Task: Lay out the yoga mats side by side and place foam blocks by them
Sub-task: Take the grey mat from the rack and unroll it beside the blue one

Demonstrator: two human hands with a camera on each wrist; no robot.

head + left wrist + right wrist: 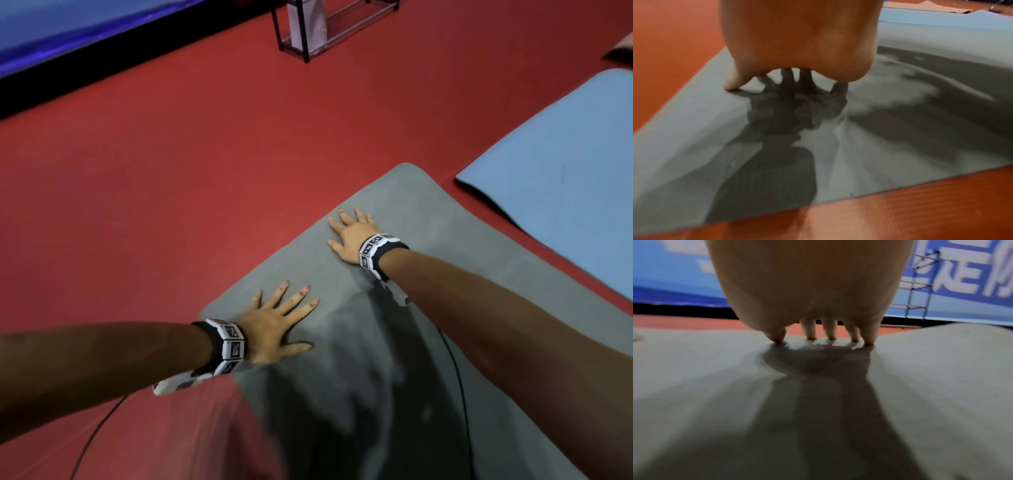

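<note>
I see the grey mat (394, 308) spread flat on the red floor (171, 171), filling the lower centre of the head frame. My left hand (277, 329) presses on it near its left edge, fingers splayed straight. My right hand (352, 236) presses likewise farther up. A blue mat (565, 171) lies at right, just apart. A metal rack (318, 31) stands top centre.
</note>
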